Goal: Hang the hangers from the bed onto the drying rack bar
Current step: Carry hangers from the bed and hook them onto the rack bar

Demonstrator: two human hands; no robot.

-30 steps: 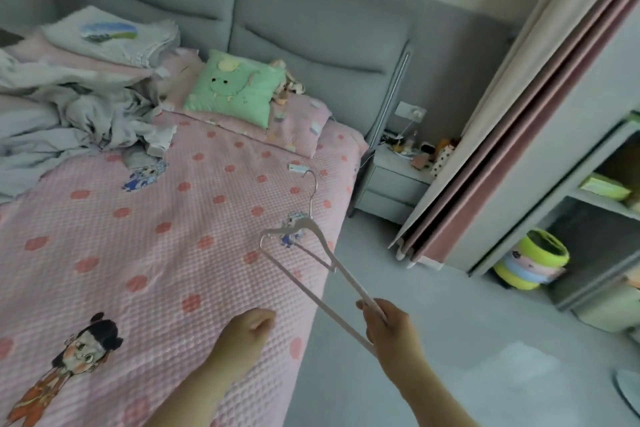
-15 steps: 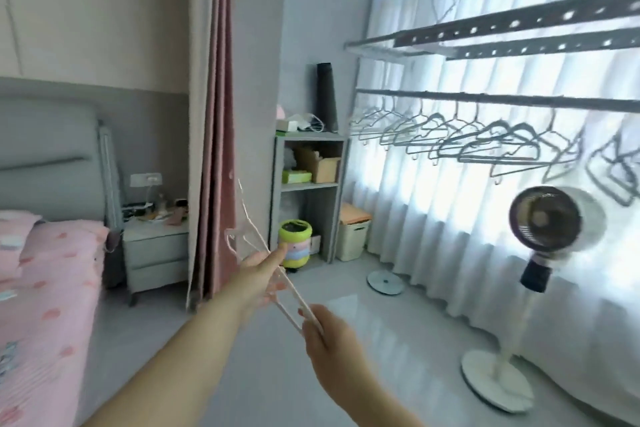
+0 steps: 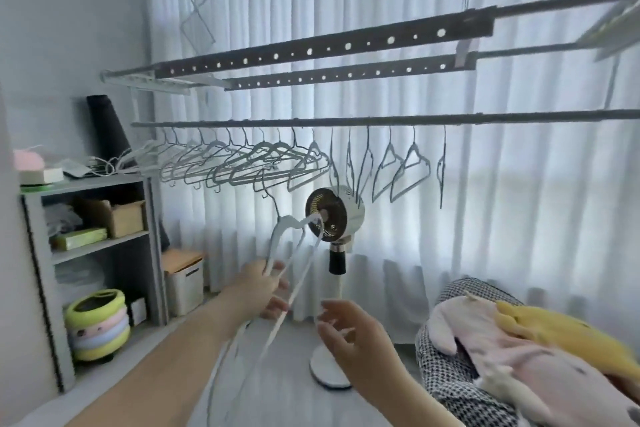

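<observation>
Head view: a white hanger (image 3: 304, 272) is gripped by the left hand (image 3: 263, 288), while the right hand (image 3: 349, 329) is held loose beside it. The carrying step is judged nearly done; next, its hook must be raised over the rack bar (image 3: 381, 120).

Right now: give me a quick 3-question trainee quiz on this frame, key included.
1. True or false: the right hand grips the white hangers.
2. Which of the hands holds them? A) left hand B) right C) neither
3. Fill in: the held hangers' hook is ____ the drying rack bar, not yet on it.
Key: 1 false, since it is open and apart from them; 2 A; 3 below.
</observation>
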